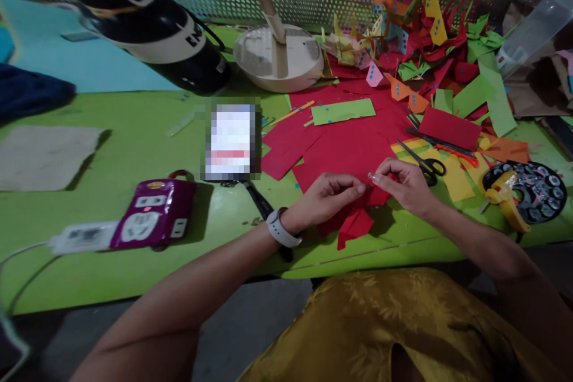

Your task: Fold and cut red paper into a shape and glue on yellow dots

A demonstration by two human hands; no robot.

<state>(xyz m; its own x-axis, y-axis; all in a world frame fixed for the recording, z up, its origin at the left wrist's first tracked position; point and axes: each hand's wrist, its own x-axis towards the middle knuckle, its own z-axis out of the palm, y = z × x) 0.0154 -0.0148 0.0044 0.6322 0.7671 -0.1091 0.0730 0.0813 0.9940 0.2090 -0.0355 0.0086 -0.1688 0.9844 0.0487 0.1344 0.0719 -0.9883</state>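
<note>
My left hand [329, 197] and my right hand [405, 182] meet over a folded piece of red paper [356, 221] near the front edge of the green table [134, 262]. Both hands pinch the red paper, fingers pressed together on its upper edge. A white watch band [281, 228] wraps my left wrist. Flat red paper sheets [344, 143] lie just behind the hands. Black-handled scissors [427, 164] rest to the right of my right hand.
A purple power strip [154, 213] and a phone [231, 141] lie left of the hands. A fan base [278, 58] and a dark appliance [147, 24] stand behind. Coloured paper scraps [425, 30] pile at back right. A yellow tape dispenser [508, 200] sits on the right.
</note>
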